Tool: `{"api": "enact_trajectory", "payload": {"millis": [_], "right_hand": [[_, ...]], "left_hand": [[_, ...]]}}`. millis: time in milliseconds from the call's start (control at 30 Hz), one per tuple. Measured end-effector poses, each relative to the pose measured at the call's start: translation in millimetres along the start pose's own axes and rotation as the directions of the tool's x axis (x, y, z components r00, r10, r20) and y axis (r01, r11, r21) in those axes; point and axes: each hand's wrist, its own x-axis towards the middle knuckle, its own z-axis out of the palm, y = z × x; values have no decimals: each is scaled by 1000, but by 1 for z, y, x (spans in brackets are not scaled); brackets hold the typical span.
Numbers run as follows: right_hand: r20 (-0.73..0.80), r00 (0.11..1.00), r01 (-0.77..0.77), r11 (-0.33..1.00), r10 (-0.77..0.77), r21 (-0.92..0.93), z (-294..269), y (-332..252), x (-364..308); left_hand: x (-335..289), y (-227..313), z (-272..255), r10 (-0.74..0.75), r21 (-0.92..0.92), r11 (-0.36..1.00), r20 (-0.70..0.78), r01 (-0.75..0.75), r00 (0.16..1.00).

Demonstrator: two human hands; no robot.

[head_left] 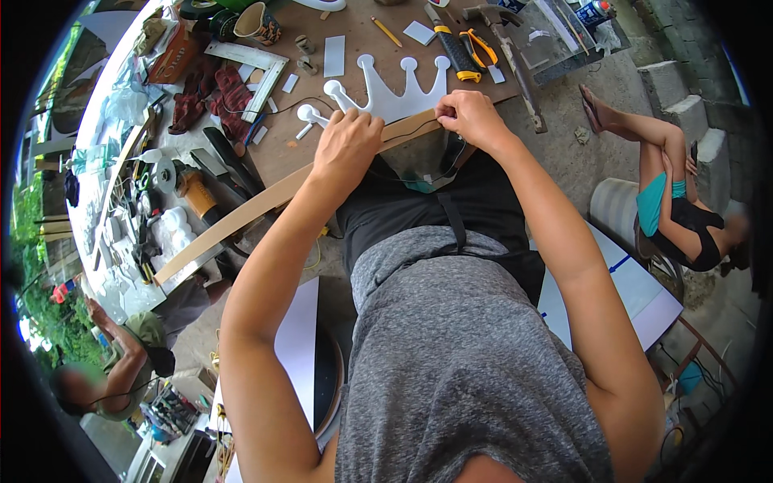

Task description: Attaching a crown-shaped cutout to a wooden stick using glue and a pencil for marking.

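A white crown-shaped cutout (392, 98) with round-tipped points lies flat on the brown worktable, near its front edge. Along the crown's base runs a long, thin tan strip (270, 193), its far end reaching down to the lower left. My left hand (348, 146) is closed over the strip by the crown's left side, fingertips partly hidden. At the strip's right end, by the crown's lower right corner, my right hand (473, 119) pinches with thumb and fingers. A thin dark cord passes across the strip between the hands.
A yellow-black utility knife (456, 53), orange-handled pliers (478, 50) and a hammer (515, 68) lie beyond my right hand. Left are a metal square (262, 97), dark red gloves (229, 105) and an angle grinder (193, 191). Two people (121, 354) (676, 177) sit at either side.
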Motion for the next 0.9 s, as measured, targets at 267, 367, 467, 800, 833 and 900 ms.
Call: {"api": "enact_trajectory", "payload": {"millis": [267,367,467,800,833,900], "right_hand": [[-13,1000,-7,1000,7,13,0,-1,0],[-2,1000,-22,1000,22,15,0,0,0],[0,1000,1,1000,-1,-7,1,0,0],[15,1000,-15,1000,15,-21,1,-2,3],[18,1000,-16,1000,16,-23,0,-3,3],[22,999,-24,1000,25,-20,-1,-3,3]], "left_hand": [[10,0,20,-95,-40,994,193,105,977],[10,1,15,-88,-57,993,216,103,972],[10,0,19,-67,-41,996,219,78,974],[15,-4,14,-68,-2,998,225,70,972],[16,-5,15,-68,0,998,225,70,972],[18,-7,17,-37,58,998,231,25,972]]}}
